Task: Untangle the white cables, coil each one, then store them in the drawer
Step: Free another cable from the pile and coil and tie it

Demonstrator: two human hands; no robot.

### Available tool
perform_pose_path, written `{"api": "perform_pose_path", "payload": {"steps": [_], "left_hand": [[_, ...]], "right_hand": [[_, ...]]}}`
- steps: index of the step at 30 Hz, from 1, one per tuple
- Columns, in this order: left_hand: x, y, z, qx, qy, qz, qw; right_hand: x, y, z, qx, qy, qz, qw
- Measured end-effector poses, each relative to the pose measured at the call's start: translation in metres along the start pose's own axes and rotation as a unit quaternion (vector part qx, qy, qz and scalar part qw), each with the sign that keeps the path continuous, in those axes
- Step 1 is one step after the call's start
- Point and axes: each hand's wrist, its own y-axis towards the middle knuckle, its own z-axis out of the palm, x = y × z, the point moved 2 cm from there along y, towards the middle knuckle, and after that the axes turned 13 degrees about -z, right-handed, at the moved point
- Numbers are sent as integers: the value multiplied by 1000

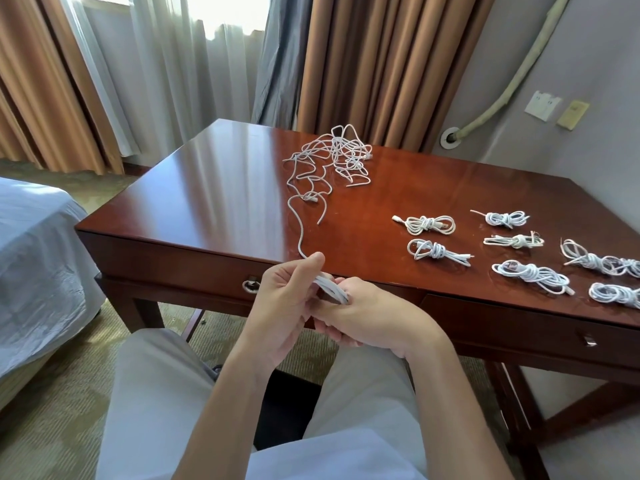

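Observation:
A tangle of white cables (337,157) lies on the far middle of the wooden desk (214,188). One white cable (300,233) runs from it down to my hands at the desk's front edge. My left hand (287,306) pinches that cable between thumb and fingers. My right hand (374,313) grips a small coil (332,287) of the same cable; part of the coil is hidden in my palm. Several coiled white cables (429,225) lie in rows on the right of the desk. Both drawers, left drawer (180,261) and right drawer (540,327), are closed.
A bed with a white sheet (34,258) stands to the left. Curtains (374,64) hang behind the desk. A wall with sockets (542,105) is at the right. My legs in light trousers (166,393) are in front of the desk.

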Motion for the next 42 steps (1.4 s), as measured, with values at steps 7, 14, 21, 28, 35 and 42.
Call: {"api": "perform_pose_path", "payload": {"steps": [7, 14, 21, 28, 35, 42], "left_hand": [[-1, 3, 0, 8, -14, -3, 1000], [-9, 0, -15, -102, 336, 127, 928], [-3, -1, -18, -105, 339, 142, 924], [-6, -1, -37, -181, 312, 122, 925], [-12, -11, -30, -105, 222, 85, 966], [-23, 9, -32, -311, 31, 113, 943]], "right_hand": [[7, 8, -8, -41, -138, 10, 990], [13, 10, -14, 35, -232, 29, 972], [16, 10, -9, 110, -163, -15, 980], [16, -3, -37, -8, -228, -109, 967], [5, 9, -42, -188, 84, -256, 944], [-26, 25, 8, -221, -80, -264, 936]]}}
